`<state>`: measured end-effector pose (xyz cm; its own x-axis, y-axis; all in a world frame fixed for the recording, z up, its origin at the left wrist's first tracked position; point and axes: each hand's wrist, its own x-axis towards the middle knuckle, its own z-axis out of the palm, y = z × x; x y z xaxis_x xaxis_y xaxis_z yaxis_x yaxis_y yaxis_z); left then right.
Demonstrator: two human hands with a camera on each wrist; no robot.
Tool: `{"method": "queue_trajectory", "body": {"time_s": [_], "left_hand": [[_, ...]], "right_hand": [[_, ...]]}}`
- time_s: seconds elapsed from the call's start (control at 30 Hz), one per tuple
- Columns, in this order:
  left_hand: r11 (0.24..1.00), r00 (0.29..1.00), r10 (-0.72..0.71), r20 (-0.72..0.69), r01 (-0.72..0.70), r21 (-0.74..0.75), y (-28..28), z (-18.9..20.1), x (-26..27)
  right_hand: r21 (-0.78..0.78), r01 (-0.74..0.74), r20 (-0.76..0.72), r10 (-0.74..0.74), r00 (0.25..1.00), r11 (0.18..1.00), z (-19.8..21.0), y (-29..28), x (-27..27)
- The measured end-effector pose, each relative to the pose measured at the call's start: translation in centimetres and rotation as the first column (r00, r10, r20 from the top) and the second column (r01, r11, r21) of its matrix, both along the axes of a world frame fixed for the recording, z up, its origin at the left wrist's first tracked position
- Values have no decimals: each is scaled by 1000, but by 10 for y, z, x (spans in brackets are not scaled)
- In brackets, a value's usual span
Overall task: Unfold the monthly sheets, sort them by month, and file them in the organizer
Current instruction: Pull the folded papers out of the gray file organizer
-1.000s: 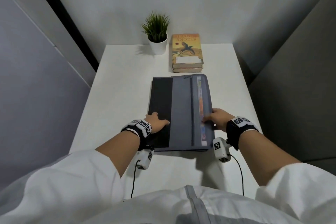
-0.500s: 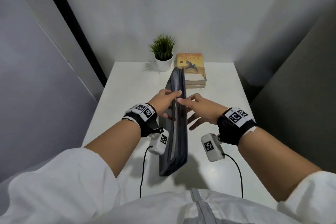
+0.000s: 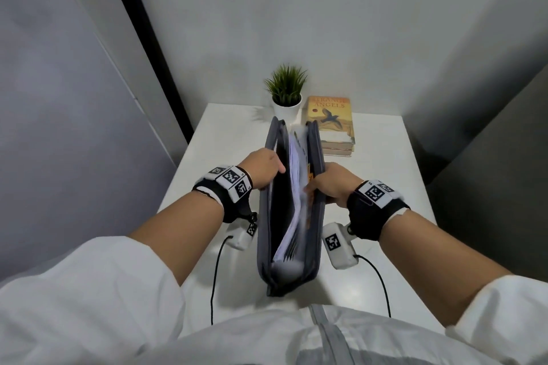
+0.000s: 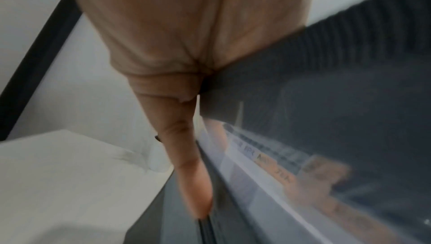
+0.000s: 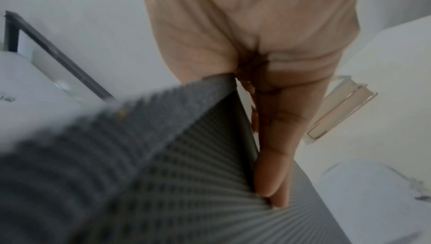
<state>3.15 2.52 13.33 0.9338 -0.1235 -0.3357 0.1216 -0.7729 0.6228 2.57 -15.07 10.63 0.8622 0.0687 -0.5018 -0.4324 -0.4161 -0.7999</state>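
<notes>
Grey organizer (image 3: 292, 272) stands upright mid-table (image 3: 237, 127), your left hand (image 3: 262, 167) and right hand (image 3: 333, 184) each gripping one cover, papers (image 3: 293, 187) between.

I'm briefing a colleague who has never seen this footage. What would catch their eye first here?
The grey organizer stands on edge at the middle of the white table, pulled open so its pale dividers fan out. The left hand grips its left cover, the right hand its right one. Behind it, at the far edge, stand a small potted plant and stacked books.
</notes>
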Motion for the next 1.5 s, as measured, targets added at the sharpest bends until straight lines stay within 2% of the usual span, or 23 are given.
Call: {"method": "queue_trajectory", "body": {"time_s": [0.17,0.33,0.4,0.53,0.67,0.7,0.77,0.93,1.03,1.1,1.17,1.2,1.33,1.43,1.5], "left_hand": [[962,995,-96,38,83,258,1,-2,1],[876,983,-177,54,132,463,-6,-6,6],[869,983,-177,51,132,478,-10,-6,7],[902,995,-104,10,90,423,-12,-7,8],[933,998,31,-51,-11,358,-8,-6,12],[937,997,49,-61,-25,348,-7,-5,14],[952,994,86,-70,-62,301,-5,-3,17],[960,990,90,-111,-57,275,0,3,20],[973,987,120,-107,-96,208,1,1,19],[976,985,150,-82,-134,175,-1,1,18],[975,985,148,-85,-131,179,-3,2,17],[976,986,140,-91,-122,180,-3,3,16],[987,995,38,-96,-23,160,-4,7,10],[999,998,2,-62,-5,-48,-2,2,1],[990,998,-9,-55,1,-142,2,-3,-8]], "right_hand": [[71,-5,-12,6,1000,997,-3,14,1],[5,-16,61,15,998,1000,-5,24,3],[-50,-31,99,36,994,998,-5,25,2],[-195,-92,153,123,981,976,2,21,1],[-295,-170,342,270,900,940,14,19,-5],[-334,-206,368,328,870,920,18,21,-9],[-442,-272,326,435,839,855,27,28,-13],[-495,-396,105,506,856,773,40,44,-8],[-599,-492,-16,605,796,632,43,55,-5],[-675,-512,-67,647,759,531,41,64,-2],[-726,-506,-89,666,740,465,40,68,-1],[-733,-494,-73,667,741,468,38,68,0],[-703,-425,23,616,788,570,30,58,-1],[-574,-366,29,465,885,733,38,43,6],[-501,-343,8,401,916,795,50,30,12]]}}
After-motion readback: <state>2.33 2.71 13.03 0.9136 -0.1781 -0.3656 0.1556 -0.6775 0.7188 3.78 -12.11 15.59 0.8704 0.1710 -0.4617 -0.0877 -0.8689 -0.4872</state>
